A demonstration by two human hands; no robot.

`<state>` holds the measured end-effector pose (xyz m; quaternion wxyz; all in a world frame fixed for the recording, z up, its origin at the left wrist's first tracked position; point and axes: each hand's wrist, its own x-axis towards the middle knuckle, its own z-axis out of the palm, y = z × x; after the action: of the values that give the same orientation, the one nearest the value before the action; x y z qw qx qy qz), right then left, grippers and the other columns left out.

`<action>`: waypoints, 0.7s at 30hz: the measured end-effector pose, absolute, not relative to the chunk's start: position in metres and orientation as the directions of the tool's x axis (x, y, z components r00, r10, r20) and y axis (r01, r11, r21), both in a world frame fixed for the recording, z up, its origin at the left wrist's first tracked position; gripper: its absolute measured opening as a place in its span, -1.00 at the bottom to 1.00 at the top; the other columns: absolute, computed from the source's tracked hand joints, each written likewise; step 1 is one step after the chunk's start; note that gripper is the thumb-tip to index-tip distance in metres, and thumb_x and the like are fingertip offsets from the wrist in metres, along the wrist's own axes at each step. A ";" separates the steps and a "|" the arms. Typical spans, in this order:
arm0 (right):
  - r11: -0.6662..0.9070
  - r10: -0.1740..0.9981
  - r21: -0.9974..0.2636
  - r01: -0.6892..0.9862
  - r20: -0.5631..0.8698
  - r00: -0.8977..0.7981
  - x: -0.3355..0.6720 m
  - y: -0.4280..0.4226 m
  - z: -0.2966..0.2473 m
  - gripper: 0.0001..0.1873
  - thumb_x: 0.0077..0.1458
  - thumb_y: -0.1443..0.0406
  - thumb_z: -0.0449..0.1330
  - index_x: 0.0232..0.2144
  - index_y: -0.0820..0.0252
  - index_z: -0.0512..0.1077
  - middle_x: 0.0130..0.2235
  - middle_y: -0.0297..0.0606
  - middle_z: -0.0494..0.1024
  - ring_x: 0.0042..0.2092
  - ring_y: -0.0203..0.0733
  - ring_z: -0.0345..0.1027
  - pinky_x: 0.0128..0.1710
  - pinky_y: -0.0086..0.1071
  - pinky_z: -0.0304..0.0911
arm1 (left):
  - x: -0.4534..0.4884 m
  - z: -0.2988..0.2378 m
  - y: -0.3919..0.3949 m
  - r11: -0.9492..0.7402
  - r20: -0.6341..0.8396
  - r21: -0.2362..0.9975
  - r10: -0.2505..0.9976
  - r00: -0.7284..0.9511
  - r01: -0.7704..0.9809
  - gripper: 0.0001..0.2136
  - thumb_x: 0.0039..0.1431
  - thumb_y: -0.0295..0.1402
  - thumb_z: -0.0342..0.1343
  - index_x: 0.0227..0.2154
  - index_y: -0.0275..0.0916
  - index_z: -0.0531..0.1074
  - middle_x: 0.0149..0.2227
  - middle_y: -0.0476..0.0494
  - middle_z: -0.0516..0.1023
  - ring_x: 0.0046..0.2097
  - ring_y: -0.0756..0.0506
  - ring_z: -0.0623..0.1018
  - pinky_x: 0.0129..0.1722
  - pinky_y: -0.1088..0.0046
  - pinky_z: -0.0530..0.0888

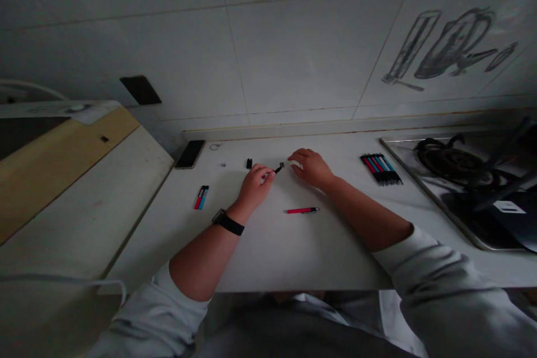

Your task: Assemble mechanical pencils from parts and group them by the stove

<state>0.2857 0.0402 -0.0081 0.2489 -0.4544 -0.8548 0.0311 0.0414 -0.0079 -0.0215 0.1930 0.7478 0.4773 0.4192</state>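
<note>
My left hand [255, 183], with a black watch on its wrist, is closed in a pinch on a thin black pen part [278, 168] that sticks out to the right, just above the white counter [268, 246]. My right hand [311, 166] rests on the counter close beside the part's tip, fingers curled loosely, with nothing visible in it. A red pen [302, 210] lies flat in front of both hands. Two small black pieces [249, 163] sit just left of my left hand.
A row of several red and blue pens [381, 168] lies at the right. Two short red and blue barrels [201, 197] lie at the left. A dark phone [190, 154] sits near the wall. A gas hob [470, 184] fills the far right.
</note>
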 end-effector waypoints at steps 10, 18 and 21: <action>0.557 0.812 -0.197 0.807 0.332 -0.480 0.276 0.043 -0.023 -0.63 0.34 0.31 0.15 0.10 0.04 0.60 0.13 -0.05 0.55 0.13 0.13 0.37 0.14 0.02 0.21 | 0.041 -0.022 -0.006 -0.461 0.451 0.696 0.877 0.164 0.551 -0.87 0.38 -0.34 0.12 -0.22 -0.23 0.54 -0.18 -0.13 0.53 -0.19 -0.06 0.52 -0.16 0.40 0.48; 0.558 0.808 -0.189 0.808 0.344 -0.478 0.279 0.044 -0.021 -0.65 0.34 0.29 0.15 0.06 -0.01 0.63 0.11 -0.08 0.57 0.12 0.13 0.38 0.15 0.02 0.21 | 0.040 -0.024 -0.005 -0.456 0.439 0.701 0.882 0.172 0.549 -0.87 0.38 -0.32 0.13 -0.22 -0.22 0.55 -0.17 -0.13 0.53 -0.19 -0.06 0.53 -0.18 0.39 0.49; 0.564 0.803 -0.195 0.803 0.358 -0.477 0.279 0.044 -0.023 -0.59 0.32 0.33 0.15 0.14 -0.02 0.58 0.13 -0.07 0.55 0.13 0.13 0.36 0.15 0.02 0.21 | 0.040 -0.023 -0.006 -0.452 0.439 0.703 0.883 0.164 0.549 -0.87 0.38 -0.31 0.13 -0.21 -0.21 0.55 -0.17 -0.13 0.53 -0.19 -0.06 0.53 -0.17 0.39 0.50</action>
<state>0.2789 0.0443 -0.0227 0.2085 -0.4671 -0.8593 0.0002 0.0403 -0.0058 -0.0227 0.1959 0.7375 0.4856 0.4266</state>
